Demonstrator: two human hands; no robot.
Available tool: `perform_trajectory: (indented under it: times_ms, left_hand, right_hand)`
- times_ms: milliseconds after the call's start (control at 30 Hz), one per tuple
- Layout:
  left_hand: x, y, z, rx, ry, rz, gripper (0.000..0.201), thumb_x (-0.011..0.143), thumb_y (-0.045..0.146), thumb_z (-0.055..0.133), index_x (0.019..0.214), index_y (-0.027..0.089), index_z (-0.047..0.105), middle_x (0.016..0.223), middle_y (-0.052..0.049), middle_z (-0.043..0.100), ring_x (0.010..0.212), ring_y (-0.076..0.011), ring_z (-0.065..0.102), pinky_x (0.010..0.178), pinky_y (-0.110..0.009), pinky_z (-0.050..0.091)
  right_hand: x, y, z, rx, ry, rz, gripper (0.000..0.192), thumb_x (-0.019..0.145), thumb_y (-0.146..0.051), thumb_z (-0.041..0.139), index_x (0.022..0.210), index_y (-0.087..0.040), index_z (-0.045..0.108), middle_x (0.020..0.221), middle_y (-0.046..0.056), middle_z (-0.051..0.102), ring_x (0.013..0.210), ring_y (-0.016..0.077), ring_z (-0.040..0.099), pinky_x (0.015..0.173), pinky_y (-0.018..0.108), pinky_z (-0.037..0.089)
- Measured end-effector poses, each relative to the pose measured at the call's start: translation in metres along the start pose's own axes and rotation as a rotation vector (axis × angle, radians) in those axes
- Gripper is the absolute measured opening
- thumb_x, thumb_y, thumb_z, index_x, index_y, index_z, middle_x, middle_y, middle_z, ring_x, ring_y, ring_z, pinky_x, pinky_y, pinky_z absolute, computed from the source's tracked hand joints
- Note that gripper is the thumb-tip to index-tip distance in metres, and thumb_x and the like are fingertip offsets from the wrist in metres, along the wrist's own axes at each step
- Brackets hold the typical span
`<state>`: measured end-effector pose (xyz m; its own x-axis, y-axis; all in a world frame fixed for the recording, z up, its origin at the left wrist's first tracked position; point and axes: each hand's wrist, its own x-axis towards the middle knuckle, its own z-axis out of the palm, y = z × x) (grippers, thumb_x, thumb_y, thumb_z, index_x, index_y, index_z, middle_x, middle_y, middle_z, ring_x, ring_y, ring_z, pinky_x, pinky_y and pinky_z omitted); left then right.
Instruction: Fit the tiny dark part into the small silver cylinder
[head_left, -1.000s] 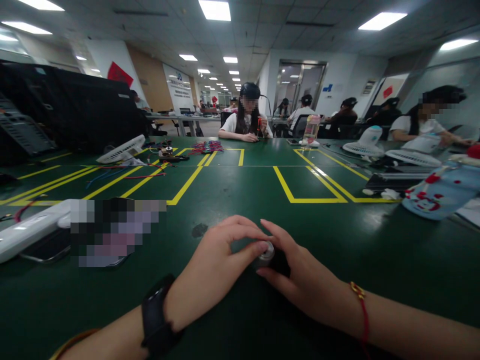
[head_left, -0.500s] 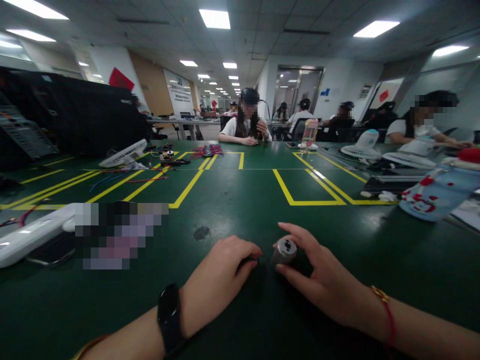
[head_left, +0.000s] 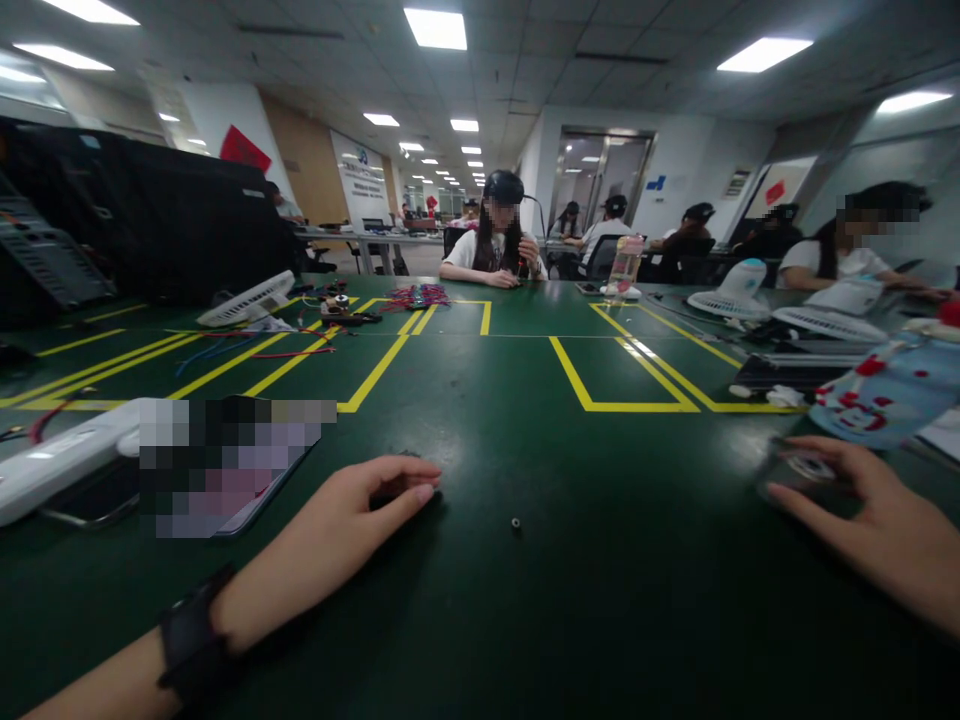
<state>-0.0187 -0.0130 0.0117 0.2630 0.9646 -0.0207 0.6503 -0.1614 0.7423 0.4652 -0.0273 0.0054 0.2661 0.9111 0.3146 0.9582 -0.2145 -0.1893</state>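
Observation:
My left hand (head_left: 364, 520) rests low over the green table (head_left: 465, 620), fingers loosely curved and the thumb tip apart from the index finger; nothing shows between them. To its right a tiny round metal part with a dark centre (head_left: 516, 524) lies alone on the tabletop. Far to the right, my right hand (head_left: 870, 515) has its thumb and fingers around a short silver metal cylinder (head_left: 806, 467). Motion blurs the cylinder, and its lower part is hard to make out.
Beside the right hand stands a blue patterned bottle (head_left: 870, 400). On the left lie a phone (head_left: 289, 465) and a white power strip (head_left: 82, 455). Wires (head_left: 416, 297) and white fans (head_left: 247, 300) sit farther back. Across the table sits a person (head_left: 491, 245).
My right hand has carried the metal cylinder far to the right. My left hand has drawn back to the left, and the tiny metal part now shows on the table between them.

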Motion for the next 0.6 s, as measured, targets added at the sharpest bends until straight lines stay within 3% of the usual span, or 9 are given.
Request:
perform_trajectory:
  times_ms: [67, 133, 233, 300, 367, 467, 533, 600]
  left_hand:
    - [0.001, -0.002, 0.000, -0.054, 0.002, -0.032, 0.033, 0.089, 0.048, 0.051, 0.115, 0.030, 0.061, 0.108, 0.001, 0.070, 0.097, -0.0210, 0.065, 0.083, -0.033, 0.050]
    - [0.002, -0.001, 0.003, -0.058, 0.017, -0.032, 0.034, 0.089, 0.049, 0.051, 0.114, 0.029, 0.062, 0.107, 0.001, 0.070, 0.097, -0.0214, 0.064, 0.082, -0.033, 0.050]
    - [0.003, 0.002, 0.007, -0.019, 0.035, -0.027, 0.035, 0.089, 0.050, 0.051, 0.113, 0.027, 0.062, 0.106, 0.000, 0.069, 0.096, -0.0225, 0.064, 0.081, -0.034, 0.049]
    - [0.003, 0.004, 0.007, -0.001, 0.044, -0.021, 0.035, 0.089, 0.049, 0.051, 0.113, 0.027, 0.062, 0.105, 0.000, 0.069, 0.096, -0.0227, 0.064, 0.081, -0.034, 0.048]
    - [0.002, 0.004, 0.007, 0.003, 0.047, -0.017, 0.034, 0.089, 0.049, 0.050, 0.114, 0.027, 0.061, 0.106, 0.000, 0.068, 0.096, -0.0225, 0.063, 0.082, -0.034, 0.048]
    - [0.001, 0.002, 0.006, 0.003, 0.051, -0.013, 0.034, 0.089, 0.049, 0.050, 0.113, 0.027, 0.061, 0.105, -0.001, 0.068, 0.096, -0.0225, 0.063, 0.081, -0.034, 0.048]
    - [0.001, 0.001, 0.005, -0.001, 0.045, -0.013, 0.034, 0.089, 0.049, 0.050, 0.113, 0.027, 0.061, 0.105, -0.001, 0.068, 0.095, -0.0226, 0.063, 0.081, -0.034, 0.048]
    - [0.001, 0.001, 0.005, -0.005, 0.038, -0.017, 0.033, 0.089, 0.049, 0.050, 0.112, 0.028, 0.061, 0.105, -0.001, 0.068, 0.096, -0.0228, 0.063, 0.082, -0.035, 0.048]
  right_hand:
    - [-0.005, -0.019, 0.003, -0.123, 0.213, -0.208, 0.071, 0.076, -0.060, 0.055, 0.130, -0.014, 0.043, 0.127, 0.021, 0.049, 0.114, 0.0375, 0.049, 0.090, 0.049, 0.040]
    - [-0.016, -0.056, 0.006, -0.090, 0.278, -0.492, 0.065, 0.079, -0.054, 0.055, 0.132, -0.019, 0.042, 0.132, 0.015, 0.045, 0.121, 0.0344, 0.042, 0.097, 0.050, 0.034]
    - [-0.036, -0.128, 0.013, 0.154, -0.048, -0.801, 0.042, 0.086, -0.042, 0.051, 0.126, -0.030, 0.048, 0.125, 0.003, 0.051, 0.112, 0.0200, 0.046, 0.093, 0.039, 0.040]
    - [-0.048, -0.171, 0.019, 0.273, -0.259, -0.854, 0.035, 0.088, -0.037, 0.050, 0.123, -0.033, 0.051, 0.118, 0.000, 0.054, 0.105, 0.0156, 0.048, 0.090, 0.034, 0.042]
    - [-0.054, -0.202, 0.025, 0.345, -0.350, -0.860, 0.027, 0.089, -0.035, 0.049, 0.114, -0.033, 0.057, 0.108, 0.000, 0.057, 0.098, 0.0141, 0.048, 0.085, 0.032, 0.042]
    - [-0.053, -0.215, 0.027, 0.388, -0.400, -0.847, 0.020, 0.091, -0.030, 0.044, 0.096, -0.028, 0.064, 0.094, 0.000, 0.059, 0.089, 0.0126, 0.049, 0.079, 0.029, 0.042]
    - [-0.046, -0.203, 0.018, 0.389, -0.369, -0.816, 0.020, 0.091, -0.029, 0.043, 0.094, -0.025, 0.063, 0.093, 0.000, 0.059, 0.086, 0.0120, 0.050, 0.077, 0.028, 0.042]
    - [-0.034, -0.174, 0.004, 0.357, -0.211, -0.776, 0.019, 0.089, -0.031, 0.045, 0.096, -0.023, 0.061, 0.095, 0.002, 0.059, 0.088, 0.0127, 0.052, 0.079, 0.029, 0.043]
